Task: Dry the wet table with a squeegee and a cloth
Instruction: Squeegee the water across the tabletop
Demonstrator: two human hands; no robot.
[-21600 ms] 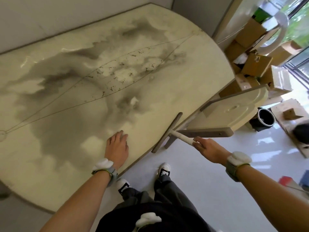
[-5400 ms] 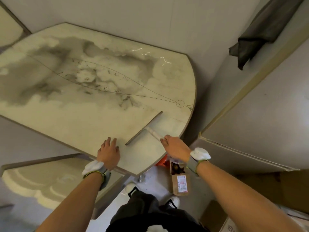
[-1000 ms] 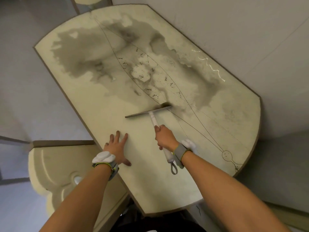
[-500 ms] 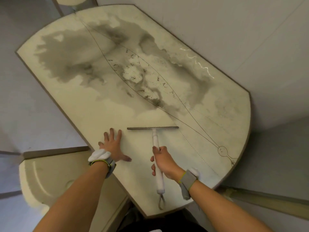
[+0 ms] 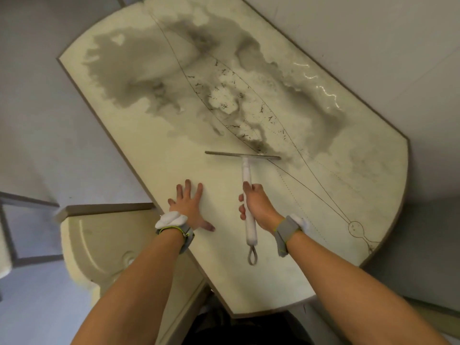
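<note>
Nearest the camera, two bare forearms reach over the rounded near end of the cream worktop [image 5: 286, 270], each with a grey and white wristband [image 5: 171, 221]. Low on the left, partly under the worktop's edge, stands a cream moulded seat [image 5: 104, 245] with a brown rim.

The left grip [image 5: 190, 207] lies flat on a dry part of the worktop just inside its left edge, fingers straight and spread, holding nothing. Just beside it, the right grip [image 5: 256, 206] is clamped round the white handle of the squeegee [image 5: 246, 170], fingers curled over it. The handle's metal hanging loop [image 5: 252, 255] trails behind the wrist.

The squeegee blade [image 5: 242, 155] lies crosswise on the surface, with its right end touching the near border of the wet patch [image 5: 139, 78]. Beyond it the dark, blotchy wet area covers most of the far worktop, crossed by thin drawn lines [image 5: 311, 192]. Water glints [image 5: 323, 90] near the right edge, where the worktop meets the pale wall [image 5: 373, 33]. Grey floor [image 5: 49, 120] lies to the left.
</note>
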